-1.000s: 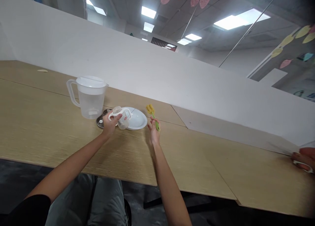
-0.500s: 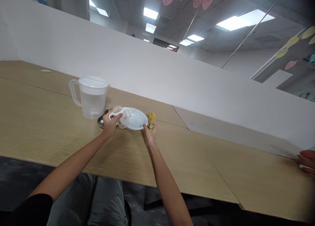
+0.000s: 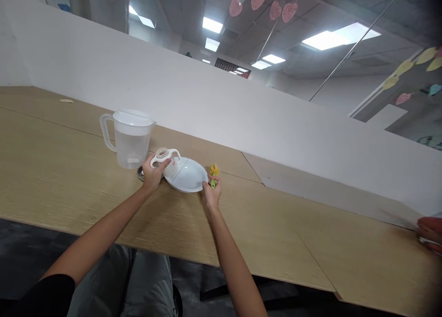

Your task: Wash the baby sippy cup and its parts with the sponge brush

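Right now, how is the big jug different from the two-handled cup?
The jug is much bigger than the two-handled cup. The jug stands on the table, while the left hand holds the cup. The jug has one handle, the cup two. Both look pale and see-through.

- Clear plastic lidded pitcher (image 3: 132, 146) with a loop handle, upright on the table, at 10 o'clock.
- Pale oak-veneer table (image 3: 69, 202), from 7 to 9 o'clock.
- Round steel dish (image 3: 140, 173), partly hidden, at 9 o'clock.
- White partition wall (image 3: 207, 91) at 12 o'clock.
- Pink heart-shaped paper cutouts (image 3: 269, 10) at 1 o'clock.
- Co-worker's hand (image 3: 430, 231) at the table edge, at 4 o'clock.
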Tool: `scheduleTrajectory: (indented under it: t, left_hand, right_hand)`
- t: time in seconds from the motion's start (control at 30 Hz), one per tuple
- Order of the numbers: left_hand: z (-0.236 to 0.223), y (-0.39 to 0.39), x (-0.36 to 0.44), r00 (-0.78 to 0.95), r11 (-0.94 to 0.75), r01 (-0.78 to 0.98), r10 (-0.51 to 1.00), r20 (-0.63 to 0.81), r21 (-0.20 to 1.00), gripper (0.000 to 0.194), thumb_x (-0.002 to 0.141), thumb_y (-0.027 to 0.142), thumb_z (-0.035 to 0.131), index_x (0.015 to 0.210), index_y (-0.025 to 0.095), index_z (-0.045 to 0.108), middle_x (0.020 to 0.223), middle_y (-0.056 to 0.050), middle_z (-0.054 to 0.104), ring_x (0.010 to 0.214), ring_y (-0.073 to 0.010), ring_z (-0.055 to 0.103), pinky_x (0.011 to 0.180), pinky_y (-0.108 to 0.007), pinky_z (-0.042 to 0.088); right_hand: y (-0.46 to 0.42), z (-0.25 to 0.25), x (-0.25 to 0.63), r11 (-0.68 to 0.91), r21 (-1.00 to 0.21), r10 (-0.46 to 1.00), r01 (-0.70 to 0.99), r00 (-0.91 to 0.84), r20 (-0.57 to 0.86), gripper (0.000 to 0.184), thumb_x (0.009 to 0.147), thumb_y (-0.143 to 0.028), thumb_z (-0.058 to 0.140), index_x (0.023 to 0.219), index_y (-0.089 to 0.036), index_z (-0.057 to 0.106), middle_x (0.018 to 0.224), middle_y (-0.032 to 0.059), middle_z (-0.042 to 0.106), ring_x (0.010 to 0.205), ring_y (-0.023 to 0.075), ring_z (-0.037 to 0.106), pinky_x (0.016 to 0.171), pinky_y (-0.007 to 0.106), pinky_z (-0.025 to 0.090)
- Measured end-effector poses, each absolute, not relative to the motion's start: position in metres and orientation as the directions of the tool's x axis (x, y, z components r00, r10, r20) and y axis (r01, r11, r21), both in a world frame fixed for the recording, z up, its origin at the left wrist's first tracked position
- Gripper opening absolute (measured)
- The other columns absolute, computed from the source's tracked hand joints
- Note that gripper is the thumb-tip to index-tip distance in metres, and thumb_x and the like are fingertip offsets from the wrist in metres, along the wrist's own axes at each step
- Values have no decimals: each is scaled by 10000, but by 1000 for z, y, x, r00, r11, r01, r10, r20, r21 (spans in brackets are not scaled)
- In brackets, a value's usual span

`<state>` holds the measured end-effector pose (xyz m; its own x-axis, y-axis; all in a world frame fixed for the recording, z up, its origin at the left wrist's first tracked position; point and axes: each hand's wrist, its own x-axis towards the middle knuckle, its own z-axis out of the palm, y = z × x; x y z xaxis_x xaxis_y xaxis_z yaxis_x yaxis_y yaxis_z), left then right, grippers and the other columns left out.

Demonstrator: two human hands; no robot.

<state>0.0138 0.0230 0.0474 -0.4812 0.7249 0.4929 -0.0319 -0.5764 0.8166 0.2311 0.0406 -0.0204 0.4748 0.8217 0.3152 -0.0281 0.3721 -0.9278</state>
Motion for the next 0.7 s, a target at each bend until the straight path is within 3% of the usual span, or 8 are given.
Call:
scheduleTrajectory:
  t: [0.17,0.3,0.4,0.5,0.6,0.7]
  left_hand:
    - [44,26,12,-488,-625,144,630,604,767,510,665,421,791,1084,154,679,1065,-97,693,1003,-241,646,881,-345,509]
    - [45,23,11,-449,-636,335,541,711,695,533,670,419,806,1119,171,662,1111,-98,671,1054,-249,619,952,-380,478]
    - [46,20,11,-391,-651,431,490,780,625,539,680,396,814,1142,171,652,1123,-104,661,1054,-251,618,946,-381,483]
    - [46,20,12,-341,-656,492,459,820,572,539,682,376,822,1153,178,649,1120,-102,659,1049,-253,621,938,-377,492]
    - [44,22,11,-328,-634,540,448,832,554,530,689,366,820,1159,190,649,1116,-97,656,1048,-253,621,935,-374,495]
    - [42,26,8,-319,-613,578,438,840,539,519,694,358,818,1158,194,655,1114,-95,648,1048,-254,618,931,-368,494]
  right_hand:
    - [27,-5,230,343,-930,743,131,568,354,310,693,-317,699,950,-228,548,1079,62,659,1010,195,592,999,397,409]
    - [15,16,229,497,-853,617,157,628,475,248,862,-457,532,917,-217,551,1060,73,668,986,175,595,950,329,419]
    - [9,28,230,625,-780,620,38,583,525,300,888,-486,495,1024,-222,533,991,46,692,725,134,599,796,294,469]
    - [8,35,232,668,-724,696,-172,490,525,330,850,-475,553,1082,-244,511,1005,34,714,619,122,598,679,279,477]
    - [9,37,236,483,-773,875,-412,247,416,289,827,-472,561,962,-217,577,936,66,737,605,146,612,627,296,485]
    - [9,39,238,310,-805,945,-506,69,320,268,838,-448,548,907,-202,628,897,83,740,610,157,609,630,317,498]
